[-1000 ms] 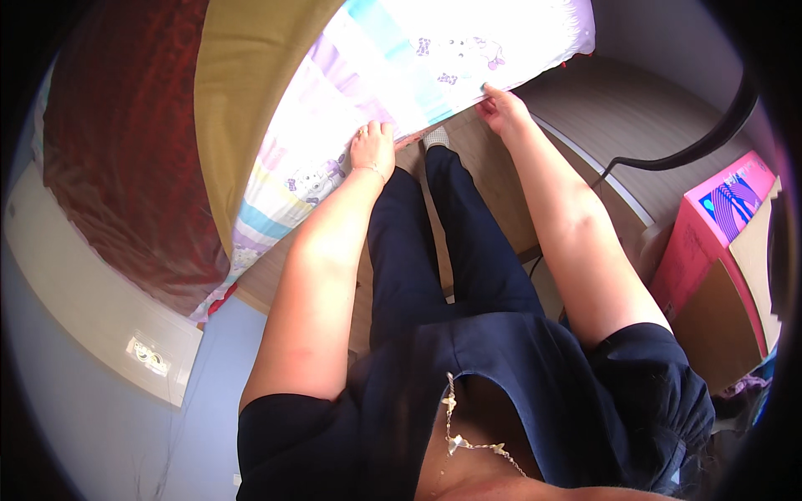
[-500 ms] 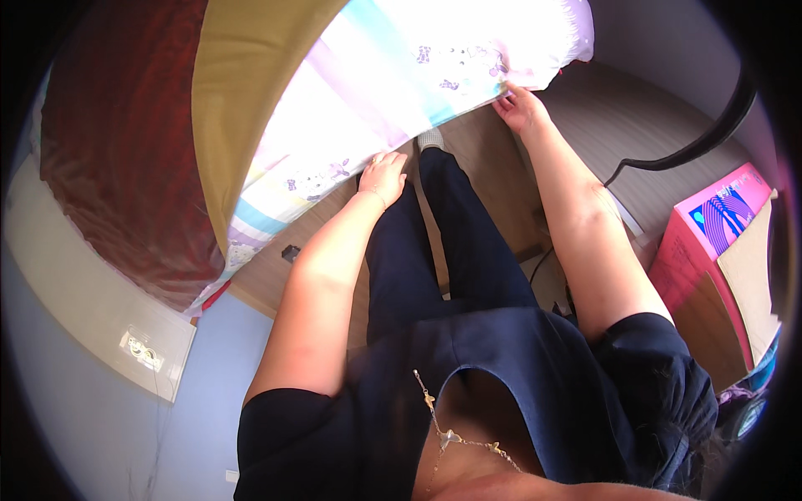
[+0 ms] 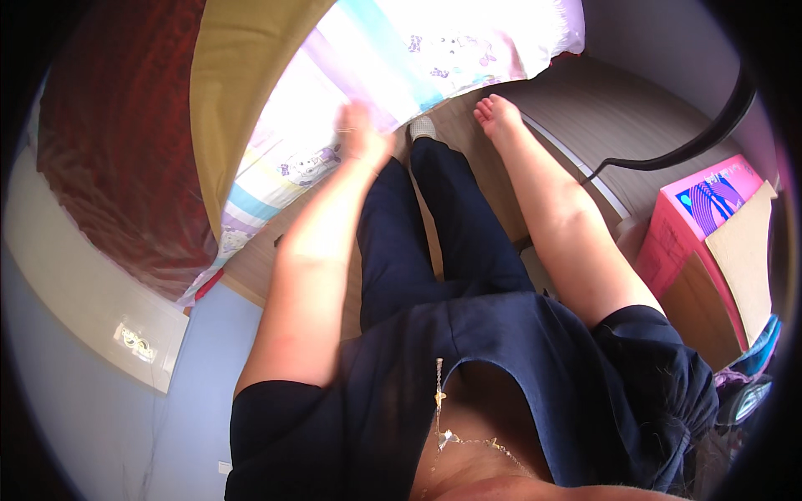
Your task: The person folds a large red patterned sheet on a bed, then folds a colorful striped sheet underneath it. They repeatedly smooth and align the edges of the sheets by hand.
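White bedding [image 3: 380, 63] with turquoise and lilac stripes and small printed figures hangs over the edge ahead of me. My left hand [image 3: 365, 144] is raised in front of its lower part; motion smears the fingers, so I cannot tell whether they touch the cloth. Just below the bedding's hem, my right hand [image 3: 499, 117] is held palm up with loosely bent fingers and nothing in it. A gap shows between that hand and the cloth.
Maroon fabric [image 3: 121, 159] and a mustard band [image 3: 238, 92] lie at the left. A wood-grain surface [image 3: 618, 108], a black curved bar [image 3: 702, 138] and a pink box [image 3: 672, 250] with cardboard flaps are at the right.
My right hand has let go of the bedding's hem and dropped slightly down and left. My left hand has lifted up and left from the hem. The hem now hangs looser at the right.
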Demonstrator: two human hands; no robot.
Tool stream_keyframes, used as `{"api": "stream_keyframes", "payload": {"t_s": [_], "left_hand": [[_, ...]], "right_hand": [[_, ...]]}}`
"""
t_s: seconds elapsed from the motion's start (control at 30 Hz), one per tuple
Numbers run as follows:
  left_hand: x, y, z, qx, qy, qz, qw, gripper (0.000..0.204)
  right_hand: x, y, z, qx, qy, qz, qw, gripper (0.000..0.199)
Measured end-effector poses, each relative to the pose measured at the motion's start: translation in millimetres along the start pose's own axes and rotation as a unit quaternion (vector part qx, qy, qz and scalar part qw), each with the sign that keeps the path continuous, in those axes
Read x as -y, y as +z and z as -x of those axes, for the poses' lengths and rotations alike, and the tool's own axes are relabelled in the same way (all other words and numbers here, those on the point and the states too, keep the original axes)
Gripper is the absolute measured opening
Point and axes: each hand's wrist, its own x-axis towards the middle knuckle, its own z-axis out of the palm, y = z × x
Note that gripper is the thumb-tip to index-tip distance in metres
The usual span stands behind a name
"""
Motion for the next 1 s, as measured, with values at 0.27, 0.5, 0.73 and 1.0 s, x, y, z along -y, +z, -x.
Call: {"api": "stream_keyframes", "payload": {"t_s": [0.27,0.5,0.73,1.0], "left_hand": [[-107.5,-36.9,103.4,0.262,-0.098,0.505,0.817,0.037],[-65.0,-170.0,76.9,0.108,-0.230,0.824,0.507,0.053],[-105.9,-236.1,82.2,0.178,-0.091,0.870,0.451,0.062],[-159.6,-266.6,124.2,0.380,0.009,0.808,0.450,0.067]], "right_hand": [[-44.7,-16.5,66.1,0.117,0.107,-0.143,0.977,0.024],[33.5,-69.5,213.4,0.269,0.074,-0.377,0.883,0.035],[34.5,-165.2,340.7,0.375,-0.075,-0.548,0.744,0.038],[-66.0,-258.8,448.1,0.374,-0.273,-0.662,0.589,0.042]]}}
